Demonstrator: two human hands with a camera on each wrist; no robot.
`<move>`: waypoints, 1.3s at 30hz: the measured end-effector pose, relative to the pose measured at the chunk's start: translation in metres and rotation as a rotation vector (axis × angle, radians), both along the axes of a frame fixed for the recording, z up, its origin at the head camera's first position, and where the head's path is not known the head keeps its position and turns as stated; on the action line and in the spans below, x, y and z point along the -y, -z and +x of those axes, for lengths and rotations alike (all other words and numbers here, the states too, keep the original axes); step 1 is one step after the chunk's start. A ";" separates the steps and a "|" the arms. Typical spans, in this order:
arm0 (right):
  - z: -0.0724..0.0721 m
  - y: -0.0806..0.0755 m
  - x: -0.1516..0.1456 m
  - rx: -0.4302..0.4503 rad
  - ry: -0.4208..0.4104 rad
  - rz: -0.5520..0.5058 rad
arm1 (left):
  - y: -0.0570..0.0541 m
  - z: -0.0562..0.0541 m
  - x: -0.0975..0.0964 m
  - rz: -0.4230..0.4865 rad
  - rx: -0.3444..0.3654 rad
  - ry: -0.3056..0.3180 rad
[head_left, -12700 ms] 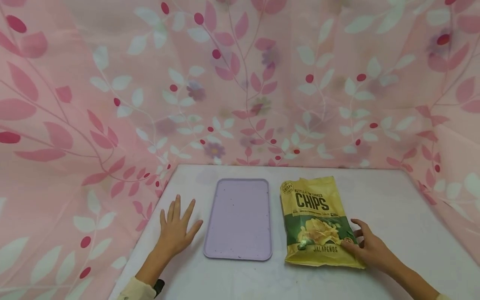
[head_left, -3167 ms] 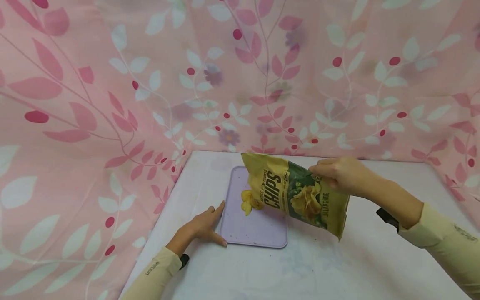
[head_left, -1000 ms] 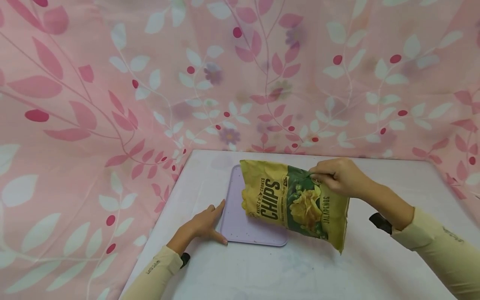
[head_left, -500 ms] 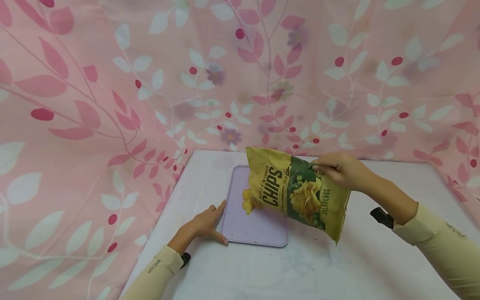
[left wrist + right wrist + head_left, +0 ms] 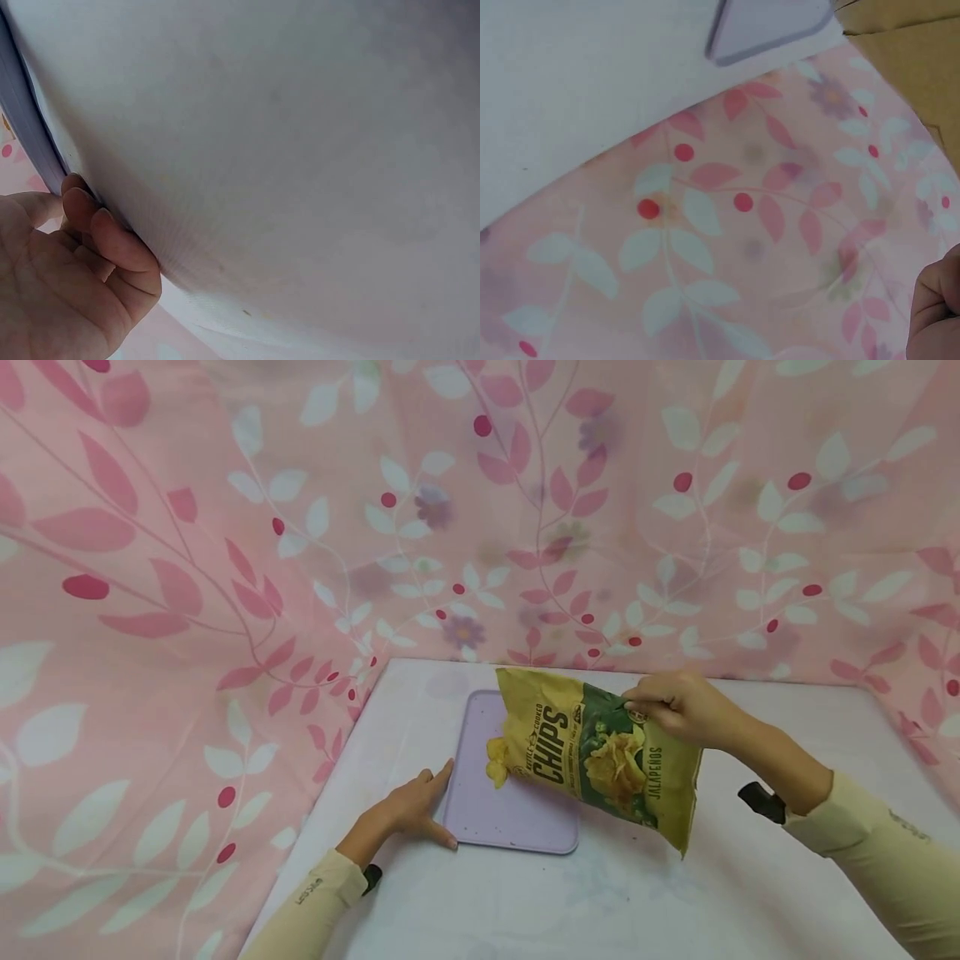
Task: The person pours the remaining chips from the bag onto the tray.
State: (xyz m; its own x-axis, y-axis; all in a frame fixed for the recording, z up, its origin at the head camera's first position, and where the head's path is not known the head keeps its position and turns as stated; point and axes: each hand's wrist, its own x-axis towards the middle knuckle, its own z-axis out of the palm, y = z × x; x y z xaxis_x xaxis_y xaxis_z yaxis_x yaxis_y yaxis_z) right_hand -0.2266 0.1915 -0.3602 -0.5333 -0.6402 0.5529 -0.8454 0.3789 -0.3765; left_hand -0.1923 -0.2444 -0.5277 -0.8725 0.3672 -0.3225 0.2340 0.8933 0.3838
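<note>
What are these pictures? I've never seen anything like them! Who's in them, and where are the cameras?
There's no machine here, just a person in pale sleeves. One camera sits on their head, looking forward and down. The other two pictures come from cameras on each wrist. A purple tray lies on the white table. The left hand touches the tray's edge. The right hand holds a bag of chips, tilted over the tray. Yellow chips show at the bag's end; I can't tell whether they touch the tray.

Left grip [image 5: 409,807] held low toward left edge of counter [image 5: 540,918], thumb splayed; right grip [image 5: 686,706] held raised, fingers pinched.
</note>
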 end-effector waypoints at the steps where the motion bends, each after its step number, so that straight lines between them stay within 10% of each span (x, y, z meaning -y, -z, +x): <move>1: 0.000 0.001 0.000 0.004 0.004 0.003 | 0.000 0.000 0.000 -0.001 0.003 -0.004; 11: 0.001 -0.021 -0.001 -0.161 -0.039 -0.082 | -0.003 -0.001 0.000 0.013 0.000 0.002; 22: 0.007 -0.001 -0.003 -0.098 0.014 0.012 | -0.002 0.000 -0.002 0.016 0.004 -0.006; 33: 0.004 -0.025 -0.006 -0.215 -0.039 -0.039 | -0.005 -0.003 -0.002 -0.005 -0.002 -0.007; 39: 0.006 -0.012 -0.004 -0.170 -0.061 0.033 | -0.005 -0.002 -0.002 -0.002 0.022 -0.014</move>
State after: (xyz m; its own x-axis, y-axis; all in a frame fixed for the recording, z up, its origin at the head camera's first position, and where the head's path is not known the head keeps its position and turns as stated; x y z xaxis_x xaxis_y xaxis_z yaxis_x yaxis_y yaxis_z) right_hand -0.2208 0.1958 -0.3480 -0.3937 -0.6877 0.6099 -0.9175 0.3352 -0.2142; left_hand -0.1943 -0.2428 -0.5226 -0.8703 0.3539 -0.3425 0.2126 0.8973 0.3870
